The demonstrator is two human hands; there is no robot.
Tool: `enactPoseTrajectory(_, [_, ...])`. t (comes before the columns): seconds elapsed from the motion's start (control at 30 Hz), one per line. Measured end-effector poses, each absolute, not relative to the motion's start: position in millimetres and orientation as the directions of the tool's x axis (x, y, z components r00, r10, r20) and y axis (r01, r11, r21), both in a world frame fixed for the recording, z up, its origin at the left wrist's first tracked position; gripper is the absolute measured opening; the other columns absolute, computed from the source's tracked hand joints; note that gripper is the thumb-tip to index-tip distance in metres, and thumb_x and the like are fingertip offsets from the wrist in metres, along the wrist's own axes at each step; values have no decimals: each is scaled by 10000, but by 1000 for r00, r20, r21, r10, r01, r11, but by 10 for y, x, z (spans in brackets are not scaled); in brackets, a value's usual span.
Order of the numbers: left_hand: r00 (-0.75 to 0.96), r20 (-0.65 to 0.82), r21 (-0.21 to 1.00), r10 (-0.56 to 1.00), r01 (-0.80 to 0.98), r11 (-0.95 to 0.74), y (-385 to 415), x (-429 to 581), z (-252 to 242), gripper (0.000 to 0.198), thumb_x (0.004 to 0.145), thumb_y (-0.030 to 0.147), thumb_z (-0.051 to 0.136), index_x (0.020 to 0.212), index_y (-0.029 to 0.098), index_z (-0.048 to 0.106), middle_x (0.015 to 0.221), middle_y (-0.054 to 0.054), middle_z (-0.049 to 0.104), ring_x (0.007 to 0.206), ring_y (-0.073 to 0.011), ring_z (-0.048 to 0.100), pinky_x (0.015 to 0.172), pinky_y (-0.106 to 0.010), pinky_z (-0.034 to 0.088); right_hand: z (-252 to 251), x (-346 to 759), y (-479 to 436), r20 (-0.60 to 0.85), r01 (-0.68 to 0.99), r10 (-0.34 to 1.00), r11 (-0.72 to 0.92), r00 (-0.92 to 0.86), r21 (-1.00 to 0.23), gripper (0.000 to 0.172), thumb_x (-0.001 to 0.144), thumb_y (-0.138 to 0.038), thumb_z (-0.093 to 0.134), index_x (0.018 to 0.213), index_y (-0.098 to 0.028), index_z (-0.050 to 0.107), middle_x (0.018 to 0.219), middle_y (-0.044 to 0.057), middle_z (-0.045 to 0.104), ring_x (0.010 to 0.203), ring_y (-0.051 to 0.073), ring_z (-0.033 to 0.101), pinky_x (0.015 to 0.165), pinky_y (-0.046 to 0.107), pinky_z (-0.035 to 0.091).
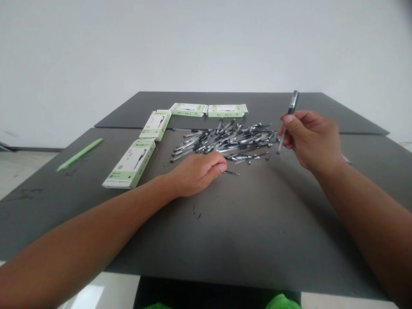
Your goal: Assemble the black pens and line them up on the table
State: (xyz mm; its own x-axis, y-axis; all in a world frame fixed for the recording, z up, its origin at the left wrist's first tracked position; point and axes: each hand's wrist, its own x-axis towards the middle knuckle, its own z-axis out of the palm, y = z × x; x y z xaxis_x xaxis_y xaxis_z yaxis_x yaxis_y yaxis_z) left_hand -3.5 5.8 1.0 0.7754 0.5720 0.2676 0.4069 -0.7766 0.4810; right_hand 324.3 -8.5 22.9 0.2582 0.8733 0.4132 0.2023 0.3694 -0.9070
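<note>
My right hand (309,135) is raised above the table and pinches a clear-barrelled pen (288,120) with a dark grip section, held nearly upright with its capped end up. Low over the table, just in front of the pile, my left hand (202,172) is closed with its thumb against the curled fingers. A thin dark pen refill (232,173) sticks out to the right from beside its thumb; the rest is hidden by the hand. Behind it spreads a heap of clear and black pens (225,137), lying in many directions.
Several green and white pen boxes bend around the pile, among them a near box (131,165) and a far box (227,110). A light green pen (80,153) lies at the left. The dark grey table (244,240) has a seam behind the pile; a white wall (206,47) stands beyond.
</note>
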Motion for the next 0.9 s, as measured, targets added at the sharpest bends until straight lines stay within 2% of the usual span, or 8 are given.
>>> enactPoseTrajectory(0.13, [776,260,477,575,414,-775,60,-52,8,345,1158,433,447,1160,197,698,1033,-40,791,901,-190,732,802,-308,495,268,3336,-29,355,397,865,204,355,-895,204,1041,-224,731,849,-159,748,608,9,644,470,98,518,468,250,397])
enactPoseTrajectory(0.23, [776,264,475,573,413,-777,58,-61,8,332,1159,425,450,1164,200,695,1031,-37,786,906,-188,729,807,-308,491,260,3446,23,286,505,863,41,417,-862,104,1024,-164,668,979,-149,761,699,25,706,503,116,551,491,251,435])
enactPoseTrajectory(0.3, [776,267,475,571,409,-779,56,-66,6,327,1158,423,455,1164,201,694,1019,-33,783,902,-188,728,804,-309,488,238,3535,49,247,549,872,-29,422,-835,113,1003,-164,655,1012,-140,765,714,26,708,525,128,561,512,262,442])
enactPoseTrajectory(0.43, [776,270,472,570,410,-781,54,-71,4,318,1154,418,463,1166,201,695,1028,-33,786,902,-189,729,801,-311,486,216,3663,56,213,713,880,-181,425,-677,190,982,-263,674,1025,-131,804,755,51,746,605,159,628,602,284,463])
enactPoseTrajectory(0.6, [772,261,484,580,415,-771,52,-70,6,313,1153,420,471,1162,203,698,1028,-28,790,904,-186,734,801,-308,488,236,3698,51,194,834,885,-298,424,-464,353,962,-357,693,1152,-109,857,905,121,819,735,207,687,748,325,493])
enactPoseTrajectory(0.73, [772,265,484,578,412,-772,50,-66,12,315,1151,419,470,1159,201,698,1029,-33,793,900,-188,734,799,-310,490,200,3744,80,189,874,889,-335,416,-351,427,973,-438,660,1181,-127,866,991,159,834,875,265,727,811,357,499])
enactPoseTrajectory(0.9, [771,273,481,575,408,-776,54,-63,16,314,1150,418,472,1153,202,700,1019,-34,791,894,-186,732,797,-310,488,138,3828,122,105,894,900,-396,423,-208,454,966,-494,647,1183,-159,862,1024,173,838,954,312,742,815,379,502])
